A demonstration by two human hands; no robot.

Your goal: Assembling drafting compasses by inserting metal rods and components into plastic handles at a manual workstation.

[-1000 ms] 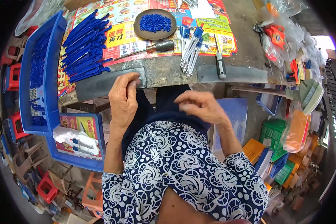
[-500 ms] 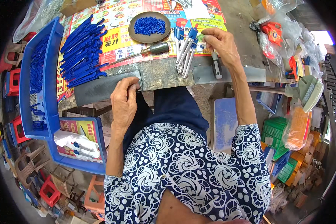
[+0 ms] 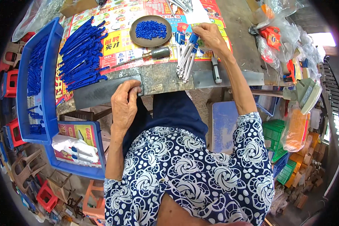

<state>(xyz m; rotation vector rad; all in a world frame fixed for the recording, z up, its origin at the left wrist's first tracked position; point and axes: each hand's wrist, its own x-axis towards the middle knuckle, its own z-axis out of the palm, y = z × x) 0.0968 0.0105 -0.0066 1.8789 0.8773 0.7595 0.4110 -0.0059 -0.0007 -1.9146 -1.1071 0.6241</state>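
My left hand point(image 3: 124, 103) is at the table's front edge, by a dark metal plate point(image 3: 101, 90). Its fingers are curled in, and I cannot see whether anything is inside them. My right hand point(image 3: 214, 36) reaches over a bundle of white pens point(image 3: 186, 62) with blue ends. Its thumb and fingers come together at one blue end; whether they grip it is unclear. Right of the pens lies a grey-and-black knife-like tool point(image 3: 216, 70). A screwdriver point(image 3: 159, 53) with a dark handle lies left of them. Beyond it, small blue plastic pieces point(image 3: 151, 29) fill a brown plate point(image 3: 150, 42).
A heap of long blue plastic strips point(image 3: 81, 54) lies left on printed sheets. Beside it, a long blue bin point(image 3: 51, 75) holds more blue parts. Below is a blue tray point(image 3: 77, 171) with pens on white cloth. Plastic bags point(image 3: 277, 41) crowd the right; a grey-green machine head point(image 3: 308, 94) juts there.
My right hand has moved left and away from me, from above the knife-like tool to the blue pen ends. My left hand stays by the metal plate. The view has shifted slightly.
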